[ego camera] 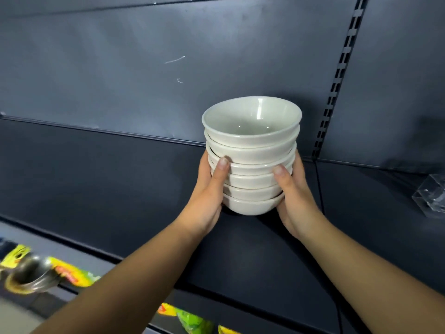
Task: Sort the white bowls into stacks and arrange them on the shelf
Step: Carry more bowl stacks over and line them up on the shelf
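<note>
A stack of several white bowls (251, 153) stands upright in the middle of the head view, its bottom bowl at the surface of the dark shelf (120, 184). My left hand (209, 196) clasps the stack's left side, thumb pressed on the middle bowls. My right hand (293, 196) clasps the right side in the same way. Whether the bottom bowl rests on the shelf or hovers just above it cannot be told.
A dark back panel (168, 68) rises behind the shelf, with a slotted upright (337, 80) at the right. A clear plastic box (431, 196) sits far right on the shelf. Below the shelf's front edge are metal bowls (31, 276) and yellow-green packets (72, 273).
</note>
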The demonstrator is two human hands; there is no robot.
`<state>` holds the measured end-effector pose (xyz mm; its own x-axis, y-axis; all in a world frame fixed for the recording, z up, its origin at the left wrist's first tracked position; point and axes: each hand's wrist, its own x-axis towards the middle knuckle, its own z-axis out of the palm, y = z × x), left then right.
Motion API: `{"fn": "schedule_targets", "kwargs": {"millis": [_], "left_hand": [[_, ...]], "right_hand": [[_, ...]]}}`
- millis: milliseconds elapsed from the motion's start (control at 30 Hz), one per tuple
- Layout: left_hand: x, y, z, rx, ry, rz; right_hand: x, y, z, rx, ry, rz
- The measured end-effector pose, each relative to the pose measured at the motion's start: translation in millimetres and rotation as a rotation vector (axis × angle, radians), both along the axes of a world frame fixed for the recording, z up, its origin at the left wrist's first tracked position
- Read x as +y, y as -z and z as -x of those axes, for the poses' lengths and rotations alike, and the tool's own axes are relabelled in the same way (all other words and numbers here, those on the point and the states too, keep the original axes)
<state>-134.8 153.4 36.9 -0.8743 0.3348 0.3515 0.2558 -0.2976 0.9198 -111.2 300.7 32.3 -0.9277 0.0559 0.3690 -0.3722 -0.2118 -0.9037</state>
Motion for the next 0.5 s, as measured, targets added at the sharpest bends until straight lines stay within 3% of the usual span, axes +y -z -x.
{"fn": "schedule_targets", "kwargs": {"millis": [267, 500], "left_hand": [[-81.2, 5.3, -69.0, 0.06, -0.279, -0.097], [-222.0, -8.2, -144.2, 0.113, -0.556, -0.106]], "right_hand": [[-82.3, -8.5, -38.4, -0.038, -0.257, 0.035], [-228.8, -16.4, -75.8, -0.041, -0.522, 0.112]]}}
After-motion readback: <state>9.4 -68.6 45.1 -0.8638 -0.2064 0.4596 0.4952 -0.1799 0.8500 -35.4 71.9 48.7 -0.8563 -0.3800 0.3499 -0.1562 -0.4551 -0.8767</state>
